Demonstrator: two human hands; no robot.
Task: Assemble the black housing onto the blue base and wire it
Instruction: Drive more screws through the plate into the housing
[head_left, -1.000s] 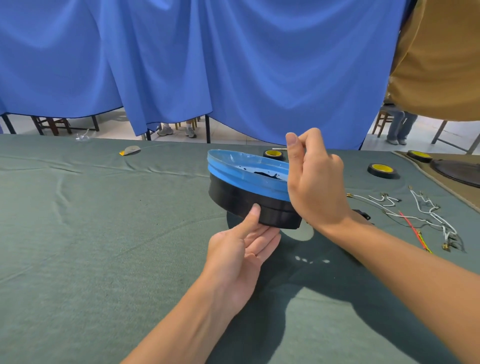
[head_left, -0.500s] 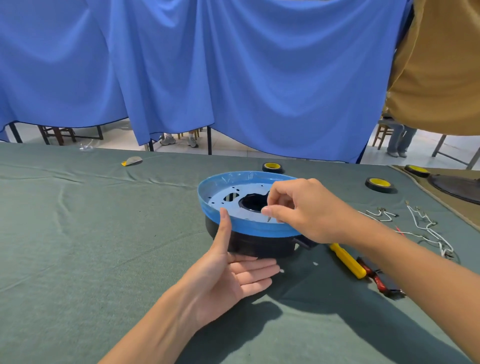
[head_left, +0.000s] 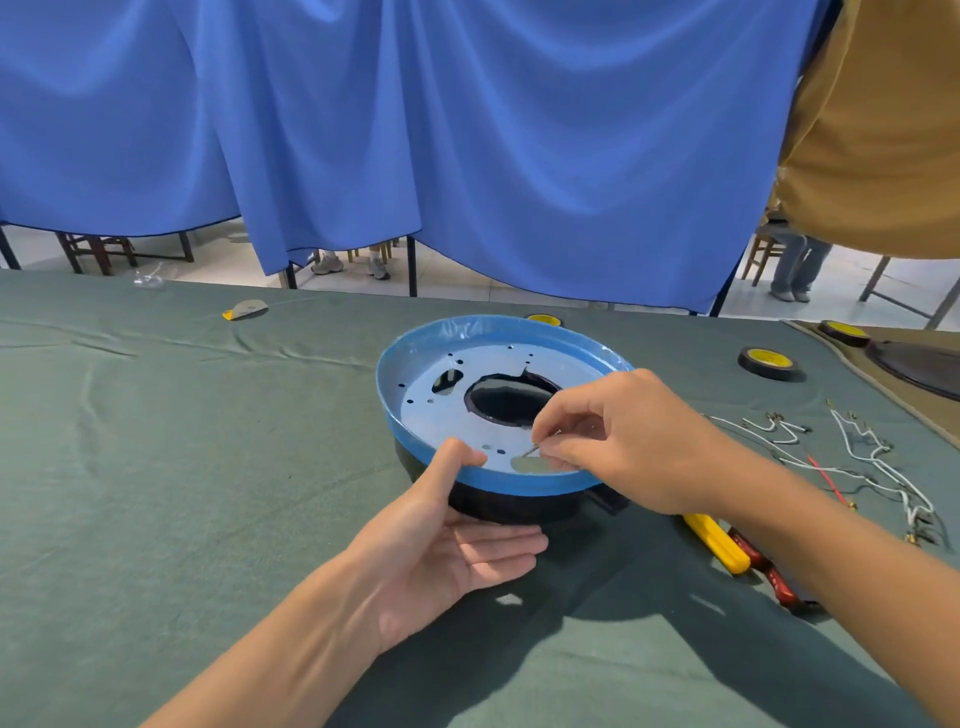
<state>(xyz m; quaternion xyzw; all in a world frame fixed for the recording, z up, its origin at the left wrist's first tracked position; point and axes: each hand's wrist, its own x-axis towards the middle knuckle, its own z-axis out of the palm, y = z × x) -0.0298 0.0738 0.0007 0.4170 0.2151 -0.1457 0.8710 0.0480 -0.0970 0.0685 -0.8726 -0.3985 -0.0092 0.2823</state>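
Note:
The blue base (head_left: 415, 364), a shallow dish with a pale perforated floor and a large centre hole, sits on top of the black housing (head_left: 509, 504) on the green table cloth. My left hand (head_left: 447, 551) lies palm up at the housing's near side with straight fingers, its thumb pressing on the blue rim. My right hand (head_left: 623, 441) reaches over the near right rim. It pinches a small thin metal piece (head_left: 530, 451) just above the dish floor. Loose white and red wires (head_left: 878, 462) lie on the cloth to the right.
A yellow-handled screwdriver (head_left: 717, 543) and a red-handled tool (head_left: 769, 571) lie under my right forearm. Black-and-yellow tape rolls (head_left: 771, 362) sit at the back right, near a dark round object (head_left: 919, 364). A small grey-yellow item (head_left: 247, 310) lies far left. Blue curtains hang behind the table.
The base and housing came down from a tilted, lifted pose onto the cloth. My right hand moved from above the rim into the dish, pinching the small metal piece.

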